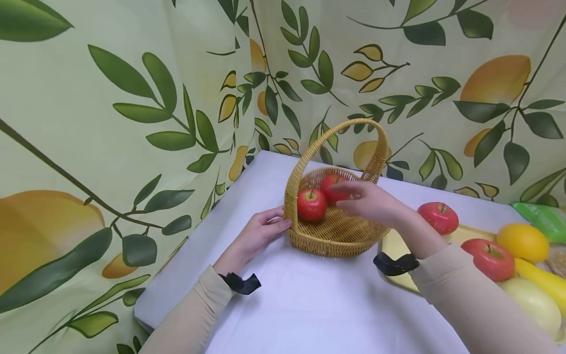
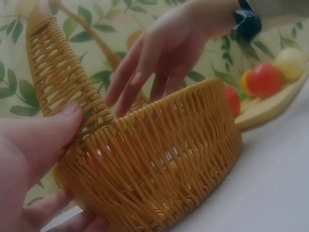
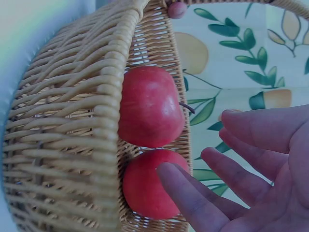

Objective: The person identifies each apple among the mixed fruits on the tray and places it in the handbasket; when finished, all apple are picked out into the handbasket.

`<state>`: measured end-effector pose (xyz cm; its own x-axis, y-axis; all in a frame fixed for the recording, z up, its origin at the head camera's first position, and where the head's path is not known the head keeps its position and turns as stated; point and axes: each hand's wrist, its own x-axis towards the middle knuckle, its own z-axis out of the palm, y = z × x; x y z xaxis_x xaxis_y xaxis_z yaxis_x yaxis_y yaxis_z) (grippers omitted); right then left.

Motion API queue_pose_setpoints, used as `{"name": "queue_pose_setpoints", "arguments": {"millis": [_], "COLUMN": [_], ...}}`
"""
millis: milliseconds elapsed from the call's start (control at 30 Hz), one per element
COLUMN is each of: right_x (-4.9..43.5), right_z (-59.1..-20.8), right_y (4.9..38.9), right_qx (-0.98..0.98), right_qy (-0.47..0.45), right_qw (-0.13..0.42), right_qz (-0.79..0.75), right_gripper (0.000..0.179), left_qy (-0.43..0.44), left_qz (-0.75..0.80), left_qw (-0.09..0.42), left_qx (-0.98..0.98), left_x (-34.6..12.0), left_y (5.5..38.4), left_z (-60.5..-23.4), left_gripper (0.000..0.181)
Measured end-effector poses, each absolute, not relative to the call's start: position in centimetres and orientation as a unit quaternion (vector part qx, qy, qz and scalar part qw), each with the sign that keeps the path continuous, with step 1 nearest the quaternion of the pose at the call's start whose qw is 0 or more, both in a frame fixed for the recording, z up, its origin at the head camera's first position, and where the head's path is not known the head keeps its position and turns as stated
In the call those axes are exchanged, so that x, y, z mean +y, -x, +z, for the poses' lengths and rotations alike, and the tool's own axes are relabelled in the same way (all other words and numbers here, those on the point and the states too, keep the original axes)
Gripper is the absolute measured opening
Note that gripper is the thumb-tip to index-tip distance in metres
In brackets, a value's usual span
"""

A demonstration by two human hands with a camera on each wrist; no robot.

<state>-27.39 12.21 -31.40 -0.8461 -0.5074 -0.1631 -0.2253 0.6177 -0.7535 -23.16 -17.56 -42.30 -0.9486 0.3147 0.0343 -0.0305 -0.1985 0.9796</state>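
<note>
A wicker basket (image 1: 333,248) with a tall arched handle stands on the white table. Inside it, side by side, lie two red apples, one nearer (image 1: 311,205) and one farther back (image 1: 332,183). My left hand (image 1: 256,233) holds the basket's left side; in the left wrist view its thumb (image 2: 70,116) presses at the foot of the handle while other fingers bear on the wall lower down. Over the basket's right part hovers my right hand (image 1: 371,204), fingers spread and holding nothing. The right wrist view shows those fingers close to one apple (image 3: 152,183).
To the right is a pale yellow tray (image 1: 398,246). Around it are red apples (image 1: 438,218), an orange (image 1: 523,242), a long yellow fruit (image 1: 541,275) and a pale round one (image 1: 532,302). A green packet (image 1: 541,221) lies behind. Patterned cloth (image 1: 199,123) hangs around the table.
</note>
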Motion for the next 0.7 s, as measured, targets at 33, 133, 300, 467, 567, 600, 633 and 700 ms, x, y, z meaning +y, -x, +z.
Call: {"name": "queue_pose_setpoints", "arguments": {"millis": [33,133,300,467,567,600,633,700], "right_x": [12.5,13.4,14.6,15.4,15.8,16.0,16.1,16.3], "right_z": [-31.3,-31.4,-32.1,-32.5,-32.8,-33.0,-33.2,-33.6], "right_y": [27.1,26.2,24.7,23.9,23.6,23.5,23.4,23.2], "right_qx": [0.880,0.870,0.841,0.841,0.840,0.835,0.828,0.810], "right_qy": [0.208,0.201,0.176,0.158,0.149,0.145,0.140,0.134], "right_qw": [0.179,0.176,0.199,0.189,0.181,0.181,0.183,0.183], "right_qz": [-0.389,-0.414,-0.471,-0.482,-0.489,-0.499,-0.512,-0.540], "right_gripper": [0.051,0.050,0.049,0.051,0.052,0.053,0.053,0.054], "left_qy": [-0.114,-0.112,-0.115,-0.117,-0.114,-0.114,-0.112,-0.112], "left_qz": [0.766,0.769,0.769,0.766,0.762,0.762,0.761,0.760], "left_qw": [0.113,0.114,0.115,0.113,0.114,0.113,0.114,0.112], "left_qx": [0.622,0.619,0.618,0.623,0.627,0.627,0.629,0.630], "left_x": [-17.5,-17.5,-17.5,-17.6,-17.6,-17.6,-17.6,-17.5], "left_y": [23.2,23.2,23.2,23.1,23.1,23.1,23.1,23.1], "left_z": [-42.3,-42.2,-42.1,-42.0,-42.1,-42.1,-42.1,-42.2], "left_gripper": [0.009,0.010,0.009,0.007,0.006,0.006,0.006,0.005]}}
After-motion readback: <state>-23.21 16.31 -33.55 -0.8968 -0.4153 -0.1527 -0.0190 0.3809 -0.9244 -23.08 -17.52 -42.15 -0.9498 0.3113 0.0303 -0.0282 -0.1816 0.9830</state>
